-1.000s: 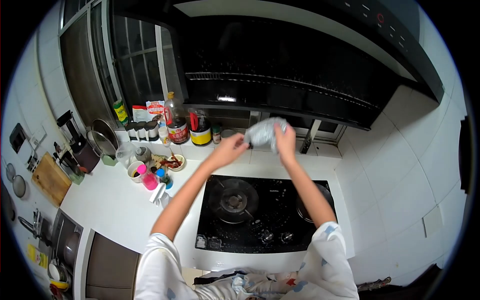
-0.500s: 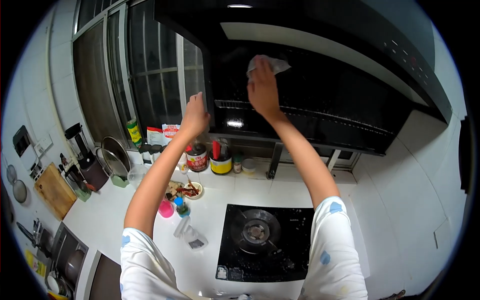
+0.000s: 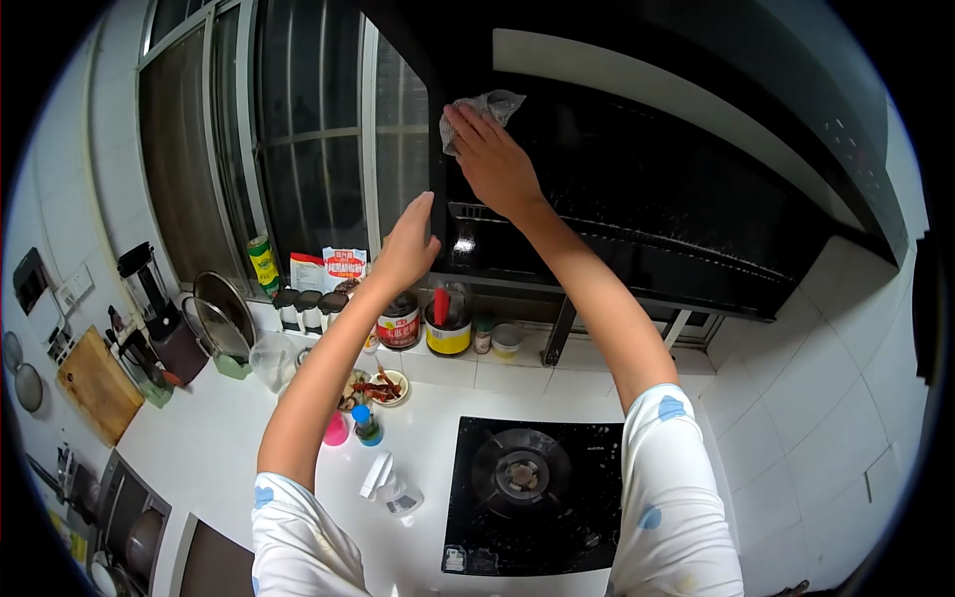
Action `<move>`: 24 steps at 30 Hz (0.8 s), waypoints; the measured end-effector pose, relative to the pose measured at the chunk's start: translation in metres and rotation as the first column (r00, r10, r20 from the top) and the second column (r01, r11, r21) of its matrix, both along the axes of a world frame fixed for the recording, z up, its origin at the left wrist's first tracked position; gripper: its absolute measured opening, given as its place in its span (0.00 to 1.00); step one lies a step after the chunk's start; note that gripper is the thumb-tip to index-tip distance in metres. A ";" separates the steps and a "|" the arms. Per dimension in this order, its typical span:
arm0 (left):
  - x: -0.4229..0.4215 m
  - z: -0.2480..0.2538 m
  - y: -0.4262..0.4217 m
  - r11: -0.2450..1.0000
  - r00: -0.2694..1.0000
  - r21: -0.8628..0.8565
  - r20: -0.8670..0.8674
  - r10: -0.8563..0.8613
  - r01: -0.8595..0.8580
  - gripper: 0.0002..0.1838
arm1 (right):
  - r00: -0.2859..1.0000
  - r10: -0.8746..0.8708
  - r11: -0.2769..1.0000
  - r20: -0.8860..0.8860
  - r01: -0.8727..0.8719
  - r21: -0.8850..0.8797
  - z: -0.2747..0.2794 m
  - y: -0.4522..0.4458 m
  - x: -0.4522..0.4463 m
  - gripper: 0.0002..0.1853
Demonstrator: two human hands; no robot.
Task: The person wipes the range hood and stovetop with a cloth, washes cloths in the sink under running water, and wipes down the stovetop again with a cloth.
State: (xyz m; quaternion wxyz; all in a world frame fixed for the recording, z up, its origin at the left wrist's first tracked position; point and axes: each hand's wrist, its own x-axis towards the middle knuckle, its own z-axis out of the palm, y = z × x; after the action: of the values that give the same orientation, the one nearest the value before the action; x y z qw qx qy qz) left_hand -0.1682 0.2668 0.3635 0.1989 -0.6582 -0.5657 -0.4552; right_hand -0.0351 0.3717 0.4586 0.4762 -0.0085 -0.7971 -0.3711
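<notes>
Pressing a crumpled cloth (image 3: 487, 111) against the upper left of the black range hood (image 3: 637, 189), the right hand (image 3: 489, 159) lies flat over it, fingers extended. The left hand (image 3: 408, 244) holds nothing visible, its grip loosely open, near the hood's left edge, above the sauce bottles (image 3: 423, 323) behind the desk (image 3: 199, 428).

Strong fisheye curvature is shown, with black corners; glare is cast on the hood (image 3: 637, 169), and the worktop (image 3: 199, 428) is evenly lit.

My two hands (image 3: 494, 171), one cloth (image 3: 501, 105), one spray bottle (image 3: 399, 492), one cutting board (image 3: 100, 386), one blender (image 3: 165, 313); black-lidded jars (image 3: 309, 300), partly hidden, perhaps four.
</notes>
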 end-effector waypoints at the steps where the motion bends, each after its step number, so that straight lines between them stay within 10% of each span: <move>1: 0.000 -0.001 0.000 1.000 1.000 0.014 -0.013 0.014 -0.014 0.31 | 0.997 0.006 1.000 -0.077 -0.006 -0.004 -0.001 -0.003 -0.003 0.14; 6: -0.005 -0.006 -0.010 0.999 0.999 -0.027 0.027 0.026 -0.025 0.29 | 0.980 -0.029 0.994 0.198 0.008 0.106 -0.063 0.011 -0.010 0.27; 15: -0.014 -0.006 -0.020 0.991 0.998 -0.119 -0.020 0.053 -0.055 0.28 | 0.999 -0.031 0.982 0.022 0.027 0.185 0.020 -0.002 -0.025 0.20; 24: -0.006 0.001 -0.023 0.998 0.998 0.014 -0.037 0.056 -0.056 0.25 | 0.952 -0.049 0.993 0.302 0.015 0.113 -0.034 0.017 -0.007 0.25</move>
State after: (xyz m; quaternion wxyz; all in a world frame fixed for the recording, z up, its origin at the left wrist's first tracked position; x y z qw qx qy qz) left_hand -0.1742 0.2434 0.3644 0.2263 -0.6492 -0.5773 -0.4406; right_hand -0.0421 0.3884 0.4244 0.3414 0.0621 -0.8392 -0.4187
